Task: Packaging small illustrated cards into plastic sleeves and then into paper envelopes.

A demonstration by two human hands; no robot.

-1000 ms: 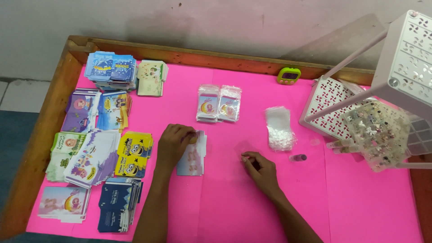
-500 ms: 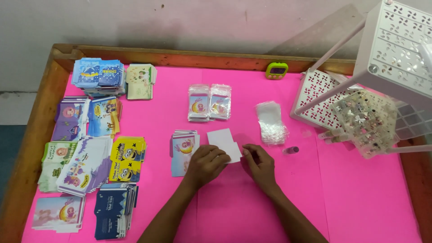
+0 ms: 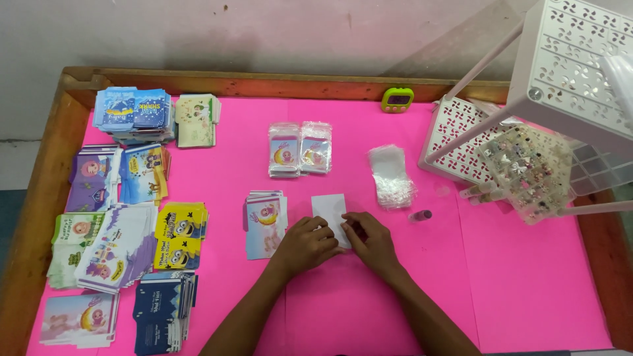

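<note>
Pink sheeting covers a wooden-rimmed table (image 3: 53, 165) from edge to edge; at its right side stands a white perforated rack (image 3: 573, 59) on thin legs, with a clear tray of small trinkets (image 3: 527, 171) leaning under it; along the left side lie many stacks of printed cards (image 3: 119, 217), blue, purple, green, yellow and dark navy, some fanned and some squared.

Near the middle the person's two forearms come up from the bottom edge and meet; the left hand (image 3: 306, 244) lies with fingers curled, pressing on the lower left part of a blank white card (image 3: 328, 207); the right hand (image 3: 372, 238) touches the card's lower right edge, its fingertips bent down onto it; both hands pin or pinch the card against the table, though how firmly each one grips cannot be told; the card lies flat on the pink surface, its upper half showing beyond the knuckles.

Just left of the left hand sits a small pile of pink picture cards (image 3: 265, 224); above the hands, well apart, two packets of bagged cards (image 3: 300, 149) lie side by side; to the right of the white card is a loose heap of clear plastic sleeves (image 3: 391, 177); beside that heap lies a tiny dark vial (image 3: 420, 215); a small green timer (image 3: 397, 99) rests against the far rim.
</note>
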